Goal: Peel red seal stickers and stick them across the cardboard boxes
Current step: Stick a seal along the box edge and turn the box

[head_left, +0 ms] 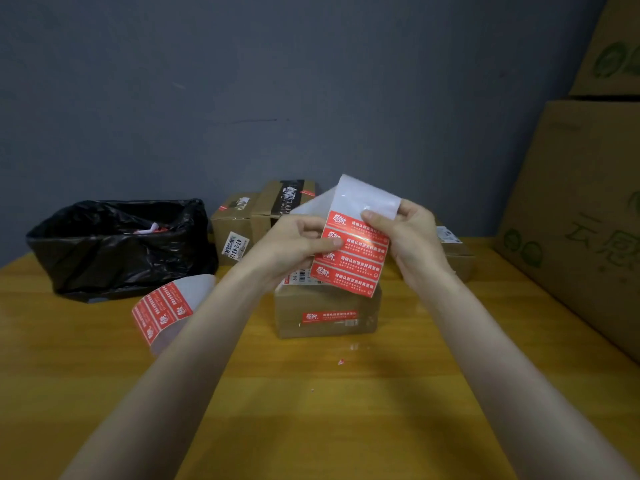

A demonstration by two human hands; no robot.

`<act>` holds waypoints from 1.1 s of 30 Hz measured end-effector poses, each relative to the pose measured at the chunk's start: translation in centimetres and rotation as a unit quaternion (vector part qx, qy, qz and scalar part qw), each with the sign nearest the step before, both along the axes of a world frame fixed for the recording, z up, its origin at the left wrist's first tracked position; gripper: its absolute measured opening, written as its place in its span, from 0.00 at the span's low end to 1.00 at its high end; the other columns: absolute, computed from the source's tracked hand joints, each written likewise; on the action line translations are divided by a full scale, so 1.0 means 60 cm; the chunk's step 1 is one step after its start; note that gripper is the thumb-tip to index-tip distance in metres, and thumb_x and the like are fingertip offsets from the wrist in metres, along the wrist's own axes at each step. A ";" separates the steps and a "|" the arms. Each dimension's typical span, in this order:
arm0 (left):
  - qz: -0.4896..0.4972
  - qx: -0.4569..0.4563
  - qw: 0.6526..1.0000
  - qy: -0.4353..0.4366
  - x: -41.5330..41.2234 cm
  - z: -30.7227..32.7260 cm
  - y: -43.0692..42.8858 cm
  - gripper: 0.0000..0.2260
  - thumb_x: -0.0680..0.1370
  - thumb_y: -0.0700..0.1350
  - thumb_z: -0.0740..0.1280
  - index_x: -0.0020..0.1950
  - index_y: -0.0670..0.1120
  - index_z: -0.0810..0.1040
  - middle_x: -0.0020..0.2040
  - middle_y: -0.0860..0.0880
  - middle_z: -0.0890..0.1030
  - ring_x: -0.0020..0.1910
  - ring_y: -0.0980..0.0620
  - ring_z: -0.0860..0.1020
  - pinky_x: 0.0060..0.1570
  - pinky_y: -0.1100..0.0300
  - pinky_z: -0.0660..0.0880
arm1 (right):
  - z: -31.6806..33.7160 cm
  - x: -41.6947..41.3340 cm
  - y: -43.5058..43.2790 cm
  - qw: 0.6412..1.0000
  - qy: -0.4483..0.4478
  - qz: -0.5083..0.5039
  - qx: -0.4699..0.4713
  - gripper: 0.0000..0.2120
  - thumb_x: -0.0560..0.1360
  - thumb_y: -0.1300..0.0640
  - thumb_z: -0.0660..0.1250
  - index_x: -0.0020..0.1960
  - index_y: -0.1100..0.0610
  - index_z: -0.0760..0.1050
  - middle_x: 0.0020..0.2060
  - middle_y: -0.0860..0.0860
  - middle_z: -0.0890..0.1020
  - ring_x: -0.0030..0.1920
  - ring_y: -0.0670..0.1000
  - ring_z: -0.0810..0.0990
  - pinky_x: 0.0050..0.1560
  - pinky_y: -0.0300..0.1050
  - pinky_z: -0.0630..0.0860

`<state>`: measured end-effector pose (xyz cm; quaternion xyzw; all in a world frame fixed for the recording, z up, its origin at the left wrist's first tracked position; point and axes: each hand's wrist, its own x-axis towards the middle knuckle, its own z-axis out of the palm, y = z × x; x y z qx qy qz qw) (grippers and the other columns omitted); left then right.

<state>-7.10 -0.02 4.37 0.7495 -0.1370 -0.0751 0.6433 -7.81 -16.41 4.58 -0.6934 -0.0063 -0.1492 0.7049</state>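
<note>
Both hands hold a sheet of red seal stickers (349,261) up above the table, its white backing bare at the top. My left hand (294,244) grips the sheet's left edge, thumb on a red sticker. My right hand (405,233) pinches the top right corner. Below the sheet sits a small cardboard box (325,313) with one red seal sticker (329,317) on its front face. A second curled sticker sheet (166,310) lies on the table to the left.
A bin lined with a black bag (117,244) stands at the back left. Two cardboard boxes (256,216) sit against the wall, another box (457,251) behind my right hand. Large cartons (585,209) are stacked on the right of the yellow wooden table (311,410).
</note>
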 end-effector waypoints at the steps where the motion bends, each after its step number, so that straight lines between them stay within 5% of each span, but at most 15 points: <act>1: 0.015 0.001 1.000 -0.009 0.000 0.000 -0.002 0.08 0.73 0.40 0.70 0.51 0.45 0.80 0.47 0.47 0.84 0.47 0.50 0.83 0.49 0.56 0.79 | -0.001 0.002 0.000 1.000 0.004 -0.025 -0.017 0.15 0.72 0.54 0.71 0.56 0.53 0.70 0.50 0.50 0.80 0.45 0.49 0.82 0.42 0.40 0.80; 4: 0.062 0.016 0.997 -0.052 -0.002 -0.002 -0.008 0.04 0.72 0.42 0.71 0.46 0.47 0.80 0.44 0.49 0.84 0.43 0.53 0.83 0.46 0.58 0.80 | -0.006 0.007 0.000 0.991 -0.006 -0.118 -0.059 0.21 0.71 0.54 0.72 0.57 0.52 0.64 0.53 0.50 0.74 0.47 0.48 0.79 0.41 0.38 0.78; 7: 0.089 0.024 0.991 -0.097 -0.005 -0.005 -0.014 0.04 0.72 0.42 0.72 0.42 0.49 0.79 0.41 0.52 0.83 0.41 0.55 0.82 0.41 0.62 0.78 | -0.008 0.003 -0.002 0.973 -0.080 -0.179 -0.126 0.16 0.71 0.55 0.72 0.53 0.49 0.68 0.53 0.50 0.73 0.51 0.46 0.75 0.46 0.42 0.78; 10: 0.107 0.024 0.987 -0.122 -0.006 -0.010 -0.018 0.05 0.71 0.41 0.72 0.42 0.50 0.79 0.43 0.51 0.82 0.43 0.53 0.82 0.44 0.59 0.79 | -0.004 -0.007 0.007 0.962 -0.141 -0.115 -0.204 0.04 0.71 0.58 0.72 0.43 0.52 0.79 0.42 0.46 0.79 0.40 0.42 0.76 0.44 0.34 0.75; 14: 0.112 -0.001 0.983 -0.146 -0.006 -0.011 -0.021 0.05 0.71 0.39 0.72 0.40 0.48 0.80 0.41 0.49 0.83 0.42 0.51 0.82 0.45 0.57 0.79 | -0.009 -0.010 0.026 0.945 -0.166 -0.075 -0.272 0.03 0.71 0.59 0.72 0.43 0.56 0.84 0.34 0.40 0.77 0.35 0.33 0.74 0.36 0.24 0.67; 17: 0.121 -0.008 0.979 -0.163 -0.008 -0.012 -0.019 0.07 0.72 0.37 0.71 0.39 0.48 0.81 0.38 0.51 0.83 0.40 0.54 0.82 0.42 0.60 0.78 | -0.009 -0.010 0.031 0.943 -0.177 -0.076 -0.272 0.03 0.69 0.58 0.74 0.41 0.57 0.85 0.32 0.37 0.77 0.35 0.32 0.74 0.36 0.25 0.68; 26: 0.125 0.000 0.980 -0.156 -0.010 -0.013 -0.022 0.05 0.73 0.38 0.71 0.42 0.48 0.83 0.44 0.46 0.84 0.45 0.46 0.83 0.50 0.46 0.79 | -0.004 -0.016 0.031 0.944 -0.182 -0.073 -0.265 0.05 0.72 0.59 0.70 0.39 0.56 0.83 0.33 0.44 0.81 0.35 0.37 0.78 0.37 0.26 0.71; 33: 0.128 0.008 0.983 -0.133 -0.013 -0.014 -0.036 0.04 0.75 0.41 0.69 0.42 0.49 0.79 0.41 0.52 0.83 0.41 0.53 0.82 0.41 0.59 0.78 | -0.004 -0.012 0.021 0.949 -0.157 -0.124 -0.242 0.06 0.72 0.61 0.65 0.37 0.55 0.77 0.31 0.42 0.77 0.33 0.40 0.76 0.35 0.30 0.70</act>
